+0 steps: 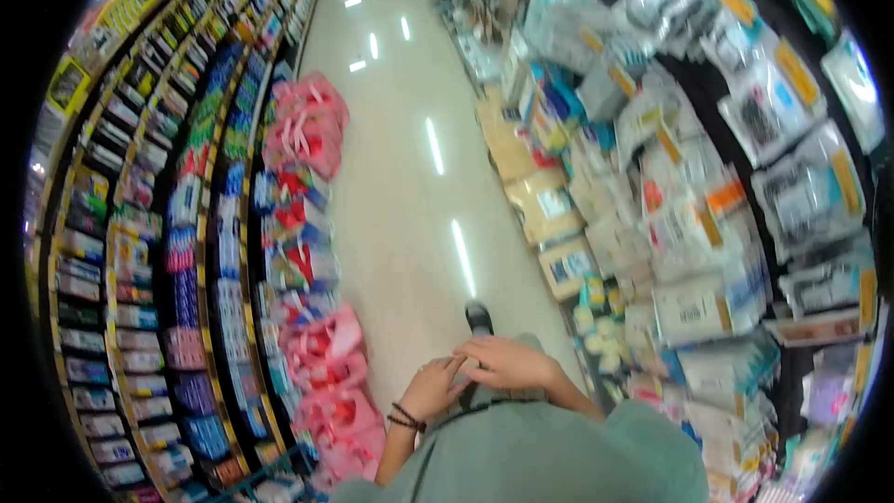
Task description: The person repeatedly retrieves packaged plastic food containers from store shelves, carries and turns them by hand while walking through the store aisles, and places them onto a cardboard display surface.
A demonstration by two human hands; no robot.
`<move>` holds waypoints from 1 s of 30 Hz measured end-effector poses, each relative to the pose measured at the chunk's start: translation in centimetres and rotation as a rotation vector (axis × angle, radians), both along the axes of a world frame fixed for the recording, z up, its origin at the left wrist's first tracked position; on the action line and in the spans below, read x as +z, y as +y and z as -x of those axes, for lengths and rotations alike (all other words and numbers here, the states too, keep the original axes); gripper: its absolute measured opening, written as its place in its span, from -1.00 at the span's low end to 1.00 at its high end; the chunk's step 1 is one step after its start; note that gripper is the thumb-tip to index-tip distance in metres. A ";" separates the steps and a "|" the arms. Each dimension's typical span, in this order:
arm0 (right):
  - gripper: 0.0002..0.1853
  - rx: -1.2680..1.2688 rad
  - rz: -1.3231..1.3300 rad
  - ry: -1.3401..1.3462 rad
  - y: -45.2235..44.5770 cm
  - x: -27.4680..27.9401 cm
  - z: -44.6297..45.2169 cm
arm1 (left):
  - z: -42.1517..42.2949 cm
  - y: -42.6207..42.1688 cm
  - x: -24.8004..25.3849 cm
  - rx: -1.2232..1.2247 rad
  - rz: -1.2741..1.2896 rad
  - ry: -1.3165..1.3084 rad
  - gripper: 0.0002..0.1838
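Both of my hands meet in front of my green shirt (559,452), low in the view. My left hand (433,389), with a dark beaded bracelet (406,417) at the wrist, is on the left side. My right hand (503,361) reaches in from the right, and its fingers lie against the fingers of my left hand. The fingers of both hands overlap and are partly hidden, so whether anything small is between them cannot be made out. A dark shoe (479,317) shows just beyond the hands on the floor.
A pale, shiny aisle floor (400,196) runs ahead. Shelves of boxed goods (130,298) line the left, with pink bags (312,126) along their foot. Hanging packets (689,224) and brown packages (545,210) fill the right side.
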State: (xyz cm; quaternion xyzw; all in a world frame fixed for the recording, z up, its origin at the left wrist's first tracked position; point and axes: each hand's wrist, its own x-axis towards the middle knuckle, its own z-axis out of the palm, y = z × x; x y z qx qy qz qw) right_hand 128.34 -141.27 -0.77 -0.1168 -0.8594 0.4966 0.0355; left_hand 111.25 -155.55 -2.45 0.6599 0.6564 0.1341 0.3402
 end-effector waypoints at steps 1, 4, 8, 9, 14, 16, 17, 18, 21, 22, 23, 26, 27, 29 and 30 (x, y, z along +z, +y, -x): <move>-0.57 0.011 -0.002 0.019 3.2 1.3 1.9 | 2.2 2.7 0.2 0.051 -0.088 -0.008 -0.45; -0.59 -0.037 0.049 0.090 11.3 4.4 6.9 | 8.9 8.9 1.0 0.277 -0.231 -0.002 -0.49; -0.59 -0.058 0.014 0.135 18.9 4.7 12.3 | 16.2 14.3 -0.8 0.474 -0.186 0.120 -0.49; -0.59 -0.055 0.031 0.134 20.6 4.4 13.4 | 17.5 15.5 -1.7 0.492 -0.145 0.130 -0.49; -0.55 0.103 0.167 -0.037 29.1 1.2 20.2 | 23.4 24.9 -7.2 0.336 -0.062 -0.041 -0.50; -0.54 0.214 0.129 -0.210 34.0 0.8 23.9 | 26.1 30.0 -9.4 0.280 -0.059 -0.096 -0.49; -0.54 0.267 0.114 -0.299 36.3 0.9 25.7 | 27.9 32.9 -10.4 0.267 -0.041 -0.073 -0.48; -0.54 0.236 0.085 -0.258 38.5 1.1 27.6 | 29.7 35.8 -10.4 0.252 -0.021 -0.050 -0.48; -0.56 0.169 -0.031 -0.146 46.8 1.3 33.5 | 35.4 46.6 -4.6 0.245 -0.035 -0.007 -0.51; -0.57 0.099 0.026 -0.050 49.6 3.9 35.7 | 37.6 49.9 -4.3 0.260 -0.109 -0.023 -0.52; -0.57 0.045 0.018 -0.025 52.7 4.9 37.9 | 39.8 53.1 -3.9 0.269 -0.175 -0.037 -0.53; -0.58 -0.120 -0.011 0.054 59.7 5.7 42.4 | 45.5 62.4 -0.3 0.313 -0.381 0.052 -0.54; -0.58 -0.164 0.055 0.057 61.6 5.4 43.5 | 47.3 65.0 1.0 0.300 -0.408 0.075 -0.54; -0.60 -0.238 0.183 0.065 65.5 5.0 45.9 | 50.3 69.7 3.3 0.283 -0.471 0.123 -0.55; -0.61 -0.242 0.199 0.079 67.2 4.8 47.1 | 51.6 71.8 4.6 0.268 -0.474 0.053 -0.54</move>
